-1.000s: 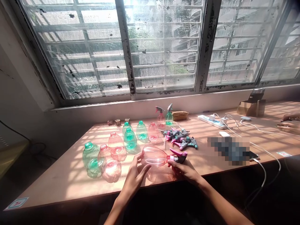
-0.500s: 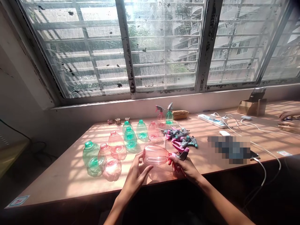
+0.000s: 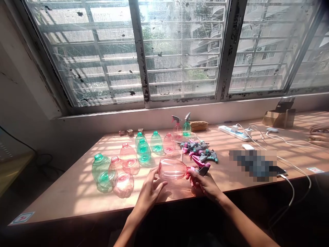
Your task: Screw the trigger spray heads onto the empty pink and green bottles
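The left hand (image 3: pixel 150 190) cups the rounded base of a clear pink plastic bottle (image 3: pixel 172 168) between thumb and spread fingers. The bottle lies on its side just above the near edge of the long wooden table (image 3: pixel 64 195). The right hand (image 3: pixel 204 183) is closed around a pink-and-grey spray trigger head (image 3: pixel 202 168) at the bottle's neck; whether it sits fully on the neck is hard to tell. To the left stand uncapped green and pink bottles (image 3: pixel 120 168). Just beyond lies a pile of loose trigger heads (image 3: pixel 199 152), with two finished spray bottles (image 3: pixel 182 127) farther back. Another person's hand (image 3: pixel 318 133) rests at the far right.
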Motion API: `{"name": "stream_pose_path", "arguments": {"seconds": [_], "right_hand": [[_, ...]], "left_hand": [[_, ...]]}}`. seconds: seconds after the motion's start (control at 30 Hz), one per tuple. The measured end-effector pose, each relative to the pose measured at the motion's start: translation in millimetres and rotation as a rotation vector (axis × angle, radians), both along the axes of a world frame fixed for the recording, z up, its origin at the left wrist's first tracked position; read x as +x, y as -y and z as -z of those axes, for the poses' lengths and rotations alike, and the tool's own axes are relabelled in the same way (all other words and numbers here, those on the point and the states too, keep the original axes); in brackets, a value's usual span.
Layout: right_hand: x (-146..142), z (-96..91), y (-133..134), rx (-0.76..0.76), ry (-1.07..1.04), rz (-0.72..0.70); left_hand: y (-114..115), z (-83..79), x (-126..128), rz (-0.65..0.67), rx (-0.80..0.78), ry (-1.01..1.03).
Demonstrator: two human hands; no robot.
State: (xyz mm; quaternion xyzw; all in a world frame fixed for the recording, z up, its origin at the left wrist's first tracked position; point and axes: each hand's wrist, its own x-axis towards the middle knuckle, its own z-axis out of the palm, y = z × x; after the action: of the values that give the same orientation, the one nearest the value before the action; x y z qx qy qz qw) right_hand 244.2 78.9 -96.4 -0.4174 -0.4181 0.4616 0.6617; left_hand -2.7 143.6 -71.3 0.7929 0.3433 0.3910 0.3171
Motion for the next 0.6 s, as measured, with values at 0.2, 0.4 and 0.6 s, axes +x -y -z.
{"name": "stream_pose_path", "arguments": {"seconds": [0.2,0.4,0.6], "right_hand": [[-3,-10.8,9,-0.027,0.018,-0.037],[-3,-15.2,9,-0.007,-0.006,-0.024],[0,-2.1,5,-0.006,0.016,-0.059]], "left_hand": [[6,-8.5,-2,0.021,-0.172,0.046],[-1,-0.5,1,0.020,-0.098,0.065],[-1,0.1,0,0.032,-0.063,0.055]]}}
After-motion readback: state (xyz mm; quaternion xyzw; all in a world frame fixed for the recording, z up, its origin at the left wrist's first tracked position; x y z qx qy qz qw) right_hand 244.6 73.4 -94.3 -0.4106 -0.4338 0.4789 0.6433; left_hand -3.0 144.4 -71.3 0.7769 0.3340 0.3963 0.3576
